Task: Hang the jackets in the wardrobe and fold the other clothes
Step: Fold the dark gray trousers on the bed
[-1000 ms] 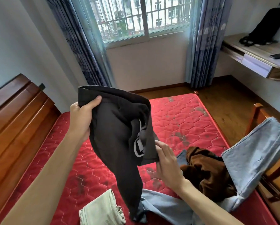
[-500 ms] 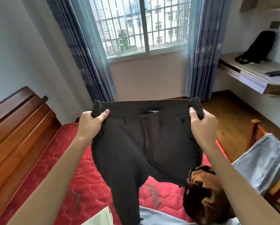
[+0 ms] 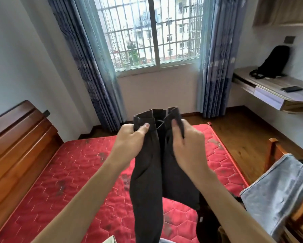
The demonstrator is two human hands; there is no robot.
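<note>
I hold a pair of dark grey trousers point(image 3: 147, 174) up in the air over the bed. My left hand point(image 3: 131, 139) grips the left end of the waistband. My right hand point(image 3: 187, 146) grips the right end. The two ends are close together, so the trousers are folded lengthwise and the legs hang down past the bottom of the view. A light blue denim garment point(image 3: 277, 193) is draped over a wooden chair point(image 3: 275, 149) at the right.
The bed has a red quilted mattress point(image 3: 73, 172) and a wooden headboard point(image 3: 17, 148) at the left. A wall-mounted desk point(image 3: 273, 92) at the right carries a black backpack point(image 3: 273, 62) and a phone point(image 3: 291, 89). A barred window point(image 3: 150, 32) with blue curtains faces me.
My hands have come together, bringing the two waistband ends side by side, so the spread trousers are now folded in half lengthwise. The view has tilted up a little.
</note>
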